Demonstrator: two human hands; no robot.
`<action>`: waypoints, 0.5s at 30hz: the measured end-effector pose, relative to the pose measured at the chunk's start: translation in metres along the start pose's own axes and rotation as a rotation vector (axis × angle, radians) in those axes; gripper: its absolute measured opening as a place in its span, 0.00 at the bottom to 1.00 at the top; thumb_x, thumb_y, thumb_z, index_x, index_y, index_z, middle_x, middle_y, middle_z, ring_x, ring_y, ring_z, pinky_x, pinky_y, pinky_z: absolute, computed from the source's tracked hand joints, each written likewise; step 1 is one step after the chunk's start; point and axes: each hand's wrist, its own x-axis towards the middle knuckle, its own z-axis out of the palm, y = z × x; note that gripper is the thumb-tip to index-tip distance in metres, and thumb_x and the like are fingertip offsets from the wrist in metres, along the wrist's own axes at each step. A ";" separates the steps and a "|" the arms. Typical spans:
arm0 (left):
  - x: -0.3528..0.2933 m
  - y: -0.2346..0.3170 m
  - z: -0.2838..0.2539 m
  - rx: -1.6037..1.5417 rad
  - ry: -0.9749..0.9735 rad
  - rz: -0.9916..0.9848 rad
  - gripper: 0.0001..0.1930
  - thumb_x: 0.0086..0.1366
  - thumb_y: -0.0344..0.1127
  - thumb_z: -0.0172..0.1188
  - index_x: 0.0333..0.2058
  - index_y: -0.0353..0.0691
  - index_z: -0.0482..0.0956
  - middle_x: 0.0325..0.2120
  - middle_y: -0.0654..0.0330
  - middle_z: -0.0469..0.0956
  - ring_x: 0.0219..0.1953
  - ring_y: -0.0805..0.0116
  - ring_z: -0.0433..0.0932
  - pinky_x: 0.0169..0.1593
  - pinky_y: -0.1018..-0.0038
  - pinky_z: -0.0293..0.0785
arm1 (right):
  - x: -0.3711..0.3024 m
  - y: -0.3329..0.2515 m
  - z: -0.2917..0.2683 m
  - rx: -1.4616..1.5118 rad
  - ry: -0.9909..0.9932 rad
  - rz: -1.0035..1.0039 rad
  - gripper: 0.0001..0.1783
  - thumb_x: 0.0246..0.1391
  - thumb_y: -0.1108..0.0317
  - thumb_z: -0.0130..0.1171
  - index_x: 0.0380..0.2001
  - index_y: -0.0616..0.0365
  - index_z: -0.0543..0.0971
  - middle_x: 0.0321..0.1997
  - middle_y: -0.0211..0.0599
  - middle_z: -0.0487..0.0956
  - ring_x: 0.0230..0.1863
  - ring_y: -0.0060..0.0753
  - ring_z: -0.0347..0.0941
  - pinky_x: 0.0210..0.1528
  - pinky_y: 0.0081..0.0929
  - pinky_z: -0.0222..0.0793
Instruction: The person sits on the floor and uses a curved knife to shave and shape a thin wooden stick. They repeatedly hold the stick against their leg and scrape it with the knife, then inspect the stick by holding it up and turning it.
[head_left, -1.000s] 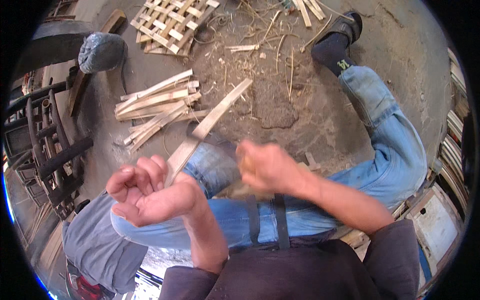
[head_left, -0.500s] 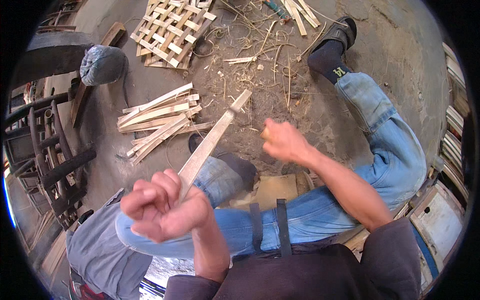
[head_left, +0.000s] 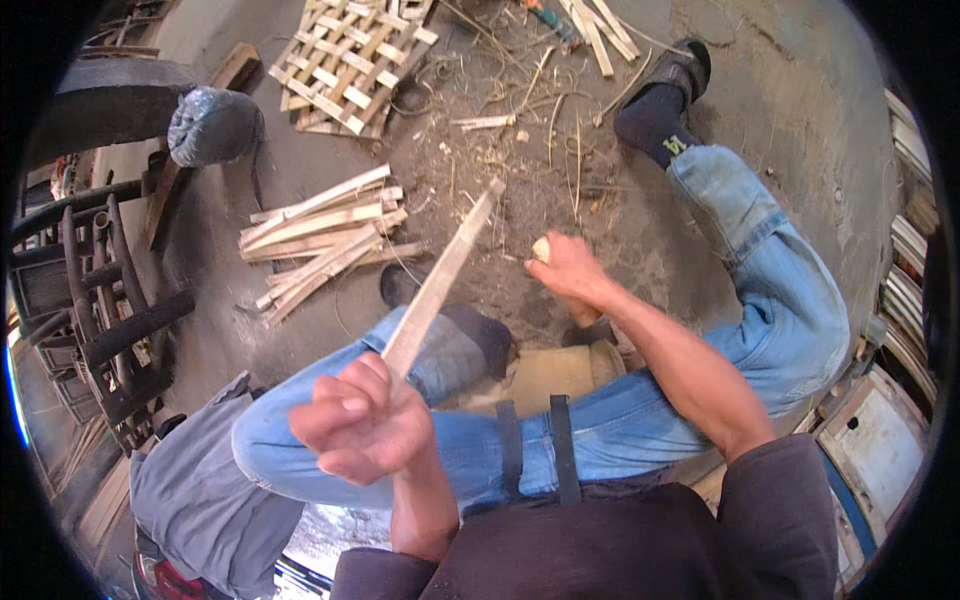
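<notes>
Right hand (head_left: pixel 565 272) lowered, strip (head_left: pixel 440 280) rising from left grip (head_left: pixel 360 420) (fisted)

Strip bundle (head_left: pixel 325 235) on ground left of slat (head_left: pixel 440 278), lattice panel (head_left: pixel 350 60) beyond it

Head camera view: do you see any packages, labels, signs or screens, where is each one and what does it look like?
No packages, signs or screens show.
Sock mark: small yellowish emblem on the dark sock, top right near the shoe.
Wrapped bundle: rounded lump in grey plastic, top left on the floor, no label visible.
White panel: pale square board at the right edge, plain, with a few dark spots.
</notes>
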 end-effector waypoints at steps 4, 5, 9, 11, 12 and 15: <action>-0.030 0.020 0.005 -0.146 0.015 -0.005 0.26 0.69 0.62 0.47 0.30 0.41 0.63 0.19 0.69 0.55 0.15 0.80 0.50 0.22 0.77 0.48 | -0.023 -0.078 0.025 1.296 -0.112 0.496 0.16 0.53 0.61 0.66 0.37 0.60 0.74 0.28 0.38 0.78 0.20 0.30 0.77 0.22 0.27 0.75; -0.039 0.023 0.008 -0.132 -0.050 0.001 0.26 0.69 0.62 0.47 0.30 0.41 0.64 0.19 0.68 0.55 0.15 0.79 0.51 0.22 0.76 0.49 | -0.022 -0.088 0.025 1.388 -0.053 0.499 0.15 0.51 0.64 0.67 0.37 0.59 0.74 0.28 0.35 0.78 0.19 0.30 0.76 0.20 0.24 0.73; -0.062 0.063 -0.014 -0.095 -0.271 -0.205 0.27 0.68 0.63 0.48 0.35 0.40 0.67 0.22 0.66 0.60 0.19 0.76 0.58 0.25 0.76 0.55 | -0.012 -0.095 0.033 1.330 0.030 0.300 0.15 0.49 0.69 0.68 0.38 0.58 0.73 0.31 0.32 0.77 0.29 0.27 0.76 0.31 0.28 0.76; -0.054 0.066 -0.034 0.058 -0.254 -0.476 0.27 0.67 0.62 0.49 0.39 0.39 0.68 0.26 0.65 0.64 0.23 0.72 0.64 0.27 0.74 0.60 | -0.024 -0.107 0.016 1.243 0.104 0.260 0.13 0.48 0.71 0.68 0.36 0.59 0.74 0.31 0.31 0.78 0.31 0.25 0.76 0.34 0.27 0.74; -0.050 0.062 -0.047 0.215 -0.187 -0.633 0.28 0.67 0.63 0.50 0.42 0.38 0.69 0.29 0.64 0.67 0.26 0.70 0.67 0.29 0.73 0.64 | -0.031 -0.115 0.008 1.208 0.133 0.214 0.14 0.48 0.71 0.68 0.36 0.60 0.75 0.32 0.32 0.78 0.32 0.24 0.76 0.35 0.27 0.74; -0.044 0.041 -0.054 0.403 -0.273 -1.017 0.27 0.69 0.59 0.50 0.48 0.38 0.69 0.38 0.62 0.71 0.36 0.67 0.74 0.34 0.70 0.73 | -0.047 -0.131 0.000 0.988 0.139 0.063 0.19 0.45 0.68 0.70 0.39 0.63 0.75 0.33 0.35 0.79 0.34 0.26 0.76 0.39 0.28 0.74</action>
